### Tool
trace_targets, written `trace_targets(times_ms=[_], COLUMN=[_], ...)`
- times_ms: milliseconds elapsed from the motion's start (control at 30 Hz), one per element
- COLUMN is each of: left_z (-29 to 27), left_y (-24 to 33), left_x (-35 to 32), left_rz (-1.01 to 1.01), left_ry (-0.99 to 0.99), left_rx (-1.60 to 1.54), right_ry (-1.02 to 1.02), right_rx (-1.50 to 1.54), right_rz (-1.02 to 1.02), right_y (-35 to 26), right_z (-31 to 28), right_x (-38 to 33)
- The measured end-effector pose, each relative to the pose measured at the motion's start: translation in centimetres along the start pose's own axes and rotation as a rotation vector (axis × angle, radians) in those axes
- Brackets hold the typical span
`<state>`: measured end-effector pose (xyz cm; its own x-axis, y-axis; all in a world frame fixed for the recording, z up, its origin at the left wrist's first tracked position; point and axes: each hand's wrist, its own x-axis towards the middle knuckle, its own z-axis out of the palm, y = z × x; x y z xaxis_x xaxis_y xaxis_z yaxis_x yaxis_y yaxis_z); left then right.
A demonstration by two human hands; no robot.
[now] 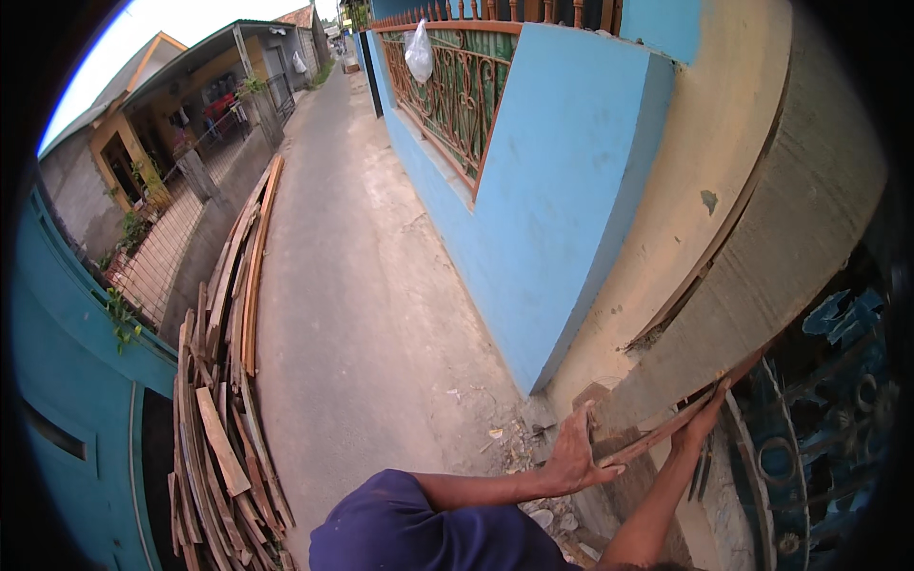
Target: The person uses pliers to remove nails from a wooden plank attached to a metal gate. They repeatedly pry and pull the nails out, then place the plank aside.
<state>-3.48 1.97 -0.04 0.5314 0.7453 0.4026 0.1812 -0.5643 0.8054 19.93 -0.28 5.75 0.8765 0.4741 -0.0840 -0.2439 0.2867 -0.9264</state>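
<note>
Fingers of the left hand, splayed rather than clenched, are touching the near end of a strip beside the grey panel; the right hand is grasping it farther along, I'm guessing for steadiness.

Left forearm: bare, nearly level, reaching rightward. Left hand cocked upward at the wrist, fingers pointing up, thumb stretched out to the right, a wide gap between them. Right forearm: also bare, rising steeply from below and leaning right. Right hand higher and farther right, fingertips uppermost (finger curl hard to judge). Hands near each other, not touching.
</note>
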Motion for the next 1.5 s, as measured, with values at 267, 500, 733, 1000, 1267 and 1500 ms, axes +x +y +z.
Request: trace_targets(times_ms=[267,500,733,1000,1267,1500], left_z=[0.3,1.5,0.6,1.1,1.0,1.2], left_y=[0.0,-1.1,2.9,2.9,3.2,2.7], left_x=[0.8,-0.1,0.6,0.5,0.5,0.4], left_rz=[-0.074,-0.119,-0.255,-0.225,-0.311,-0.259], left_ry=[-0.055,-0.110,-0.144,-0.132,-0.121,-0.110], left_rx=[-0.114,-0.139,-0.331,-0.326,-0.282,-0.351], right_ry=[0.024,0.051,-0.018,-0.027,-0.083,-0.044], right_rx=[-0.013,-0.077,-0.086,-0.123,-0.113,-0.105], right_rz=[0.080,0.119,0.056,0.055,0.043,0.061], right_y=[0.0,1.3,2.4,0.9,-0.1,1.1], right_z=[1.1,-1.4,-1.8,-1.5,-1.7,-1.7], right_x=[0.6,2.3,2.9,1.9,1.3,2.1])
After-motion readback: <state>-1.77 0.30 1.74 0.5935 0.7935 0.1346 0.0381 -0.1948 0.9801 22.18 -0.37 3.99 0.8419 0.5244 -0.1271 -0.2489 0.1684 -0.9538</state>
